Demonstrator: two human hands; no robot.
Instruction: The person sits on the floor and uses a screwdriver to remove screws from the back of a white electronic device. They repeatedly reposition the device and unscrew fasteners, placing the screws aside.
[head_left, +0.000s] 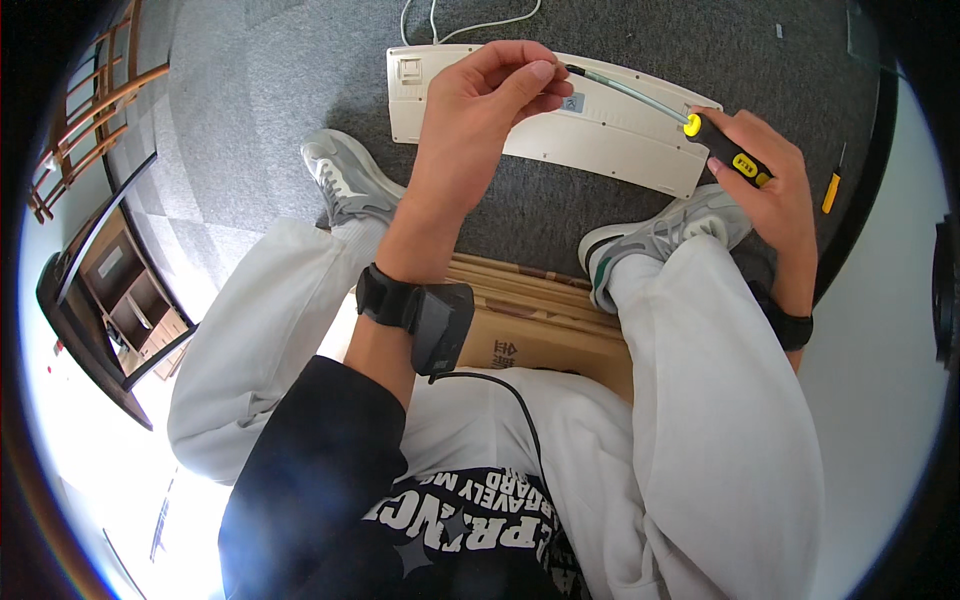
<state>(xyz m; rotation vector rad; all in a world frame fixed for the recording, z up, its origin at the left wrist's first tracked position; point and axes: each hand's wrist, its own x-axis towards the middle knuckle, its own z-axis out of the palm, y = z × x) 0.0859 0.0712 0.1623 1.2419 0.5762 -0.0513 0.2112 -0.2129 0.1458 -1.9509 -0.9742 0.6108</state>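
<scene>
My right hand grips a screwdriver by its black and yellow handle, the steel shaft pointing left. At its dark tip, the thumb and fingers of my left hand are pinched together. Whatever they hold, if anything, is too small to make out. Both hands are above a cream-white keyboard lying face down on the grey carpet. Small screw holes dot its underside, and a label shows near its middle. Part of the keyboard is hidden behind my left hand.
A white cable runs off behind the keyboard. Farther right lies a small yellow-handled screwdriver. My grey shoes flank the near side, with a cardboard box between my legs. Wooden furniture stands at left.
</scene>
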